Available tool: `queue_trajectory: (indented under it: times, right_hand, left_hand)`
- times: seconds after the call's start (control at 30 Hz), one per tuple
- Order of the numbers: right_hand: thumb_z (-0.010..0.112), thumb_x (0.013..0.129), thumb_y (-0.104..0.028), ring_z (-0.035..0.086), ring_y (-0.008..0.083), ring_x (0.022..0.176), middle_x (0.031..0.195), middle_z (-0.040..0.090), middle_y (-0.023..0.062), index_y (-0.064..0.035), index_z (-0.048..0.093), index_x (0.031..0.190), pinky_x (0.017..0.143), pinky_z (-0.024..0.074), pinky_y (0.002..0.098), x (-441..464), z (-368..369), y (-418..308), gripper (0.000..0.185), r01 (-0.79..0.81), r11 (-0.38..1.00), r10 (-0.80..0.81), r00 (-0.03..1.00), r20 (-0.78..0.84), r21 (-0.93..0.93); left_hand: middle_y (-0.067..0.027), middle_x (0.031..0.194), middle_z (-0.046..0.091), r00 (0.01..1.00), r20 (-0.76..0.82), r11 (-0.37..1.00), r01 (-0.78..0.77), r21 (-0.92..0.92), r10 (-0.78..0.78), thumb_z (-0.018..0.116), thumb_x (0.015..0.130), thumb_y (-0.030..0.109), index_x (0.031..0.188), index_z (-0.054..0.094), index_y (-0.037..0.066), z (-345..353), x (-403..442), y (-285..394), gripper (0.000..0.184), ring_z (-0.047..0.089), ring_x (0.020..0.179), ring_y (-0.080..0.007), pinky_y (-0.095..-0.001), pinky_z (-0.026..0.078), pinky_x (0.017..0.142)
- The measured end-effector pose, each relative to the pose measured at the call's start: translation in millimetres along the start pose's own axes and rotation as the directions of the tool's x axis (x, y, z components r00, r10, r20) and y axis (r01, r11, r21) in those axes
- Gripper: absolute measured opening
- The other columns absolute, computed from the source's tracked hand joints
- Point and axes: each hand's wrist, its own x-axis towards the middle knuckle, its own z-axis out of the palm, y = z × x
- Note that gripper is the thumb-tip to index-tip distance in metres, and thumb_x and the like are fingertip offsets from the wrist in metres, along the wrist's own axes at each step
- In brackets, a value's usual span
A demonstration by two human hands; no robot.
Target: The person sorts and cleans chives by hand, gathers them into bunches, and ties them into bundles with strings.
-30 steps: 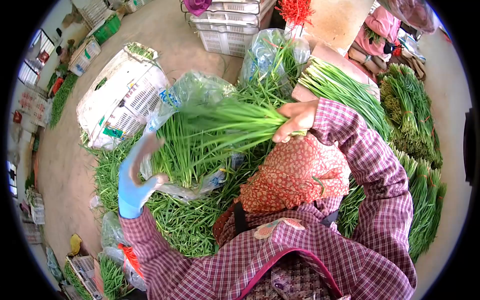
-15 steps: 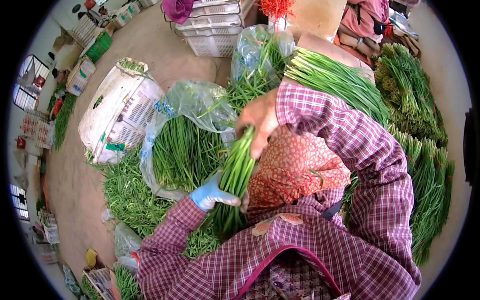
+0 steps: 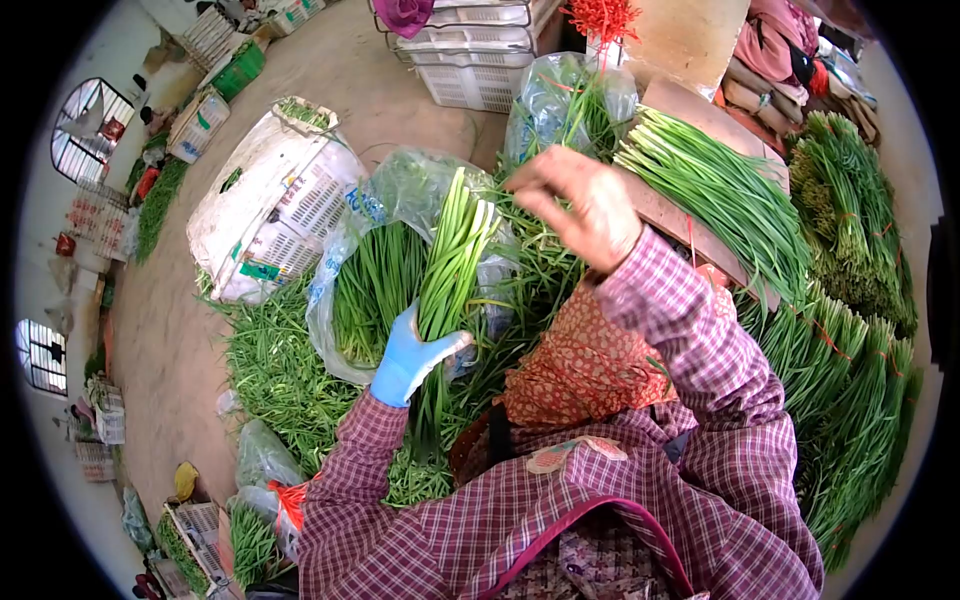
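Note:
My left hand (image 3: 413, 358), in a blue and white glove, is wrapped round a bunch of green stalks (image 3: 455, 262). The bunch stands nearly upright, pale ends up, in front of an open plastic bag (image 3: 332, 262) with more greens inside. My bare right hand (image 3: 584, 205) is raised to the right of the bunch, apart from it, fingers spread and slightly blurred, with nothing in it. Beyond that hand, a pile of long stalks (image 3: 715, 190) lies on a board (image 3: 690, 232).
Loose greens (image 3: 285, 365) cover the floor at left, beside a white crate (image 3: 265, 205). Stacked crates (image 3: 470, 80) and a second plastic bag (image 3: 540, 115) stand ahead. Tied bundles (image 3: 860, 420) line the right side. Red ties (image 3: 600, 18) hang at the top.
The right hand has let go of the bunch and moved up and right, its fingers spreading. The left hand still holds the bunch, which has moved up a little and turned more upright.

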Motion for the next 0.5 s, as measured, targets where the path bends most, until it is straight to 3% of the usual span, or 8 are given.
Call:
queue_trajectory:
  times: [0.03,0.1,0.33,0.43,0.5]
  right_hand:
    - [0.064,0.084,-0.020,0.061,0.0256,0.085,0.088,0.061,0.0091,-0.0081,0.065,0.092,0.076,0.0506,0.0370,-0.2,1.1,-14.5,0.015,0.019,0.997,-0.015,0.998,0.057,-0.070]
    - [0.070,0.075,-0.024,0.053,0.0241,0.081,0.084,0.051,0.0051,-0.0138,0.063,0.086,0.071,0.0469,0.0372,2.3,18.5,-20.4,0.017,0.192,0.975,-0.187,0.981,0.056,-0.108]
    - [0.060,0.073,-0.016,0.054,0.0221,0.081,0.082,0.053,0.0056,-0.0088,0.058,0.087,0.075,0.0436,0.0351,-1.2,49.6,-15.7,0.016,0.310,0.905,-0.309,0.950,0.049,-0.291]
    - [0.056,0.074,-0.012,0.056,0.0214,0.076,0.078,0.053,0.0059,-0.0061,0.052,0.089,0.072,0.0449,0.0348,-2.7,51.1,-10.8,0.016,0.308,0.871,-0.298,0.951,0.086,-0.384]
    - [0.055,0.075,-0.011,0.056,0.0210,0.071,0.076,0.052,0.0059,-0.0067,0.049,0.087,0.068,0.0462,0.0339,-2.5,57.7,-0.7,0.014,0.224,0.889,-0.249,0.968,-0.011,-0.399]
  left_hand:
    - [-0.0062,0.103,0.062,1.000,-0.002,1.000,0.001,0.001,-0.001,0.074,0.076,0.003,0.121,0.051,-0.003,-1.2,2.2,-3.4,0.051,0.059,0.087,-0.0117,-0.0263,0.050,0.077]
    - [-0.0080,0.109,0.062,0.984,-0.004,0.975,-0.174,0.141,0.176,0.075,0.074,0.006,0.124,0.050,-0.003,-3.4,6.4,-8.7,0.057,0.059,0.095,-0.0145,-0.0294,0.047,0.086]
    - [-0.0110,0.114,0.061,0.979,-0.036,0.948,-0.183,0.262,0.199,0.077,0.072,0.010,0.127,0.048,-0.003,-6.0,2.8,-0.7,0.063,0.058,0.102,-0.0163,-0.0308,0.044,0.093]
    - [-0.0107,0.110,0.061,0.980,-0.019,0.942,-0.186,0.279,0.199,0.077,0.073,0.010,0.129,0.045,-0.004,-3.7,2.4,4.2,0.066,0.061,0.093,-0.0158,-0.0300,0.050,0.082]
    - [-0.0062,0.087,0.062,0.997,0.026,0.998,-0.068,0.004,0.067,0.077,0.072,0.007,0.127,0.045,-0.004,2.1,-0.4,12.5,0.065,0.057,0.060,-0.0101,-0.0247,0.048,0.053]
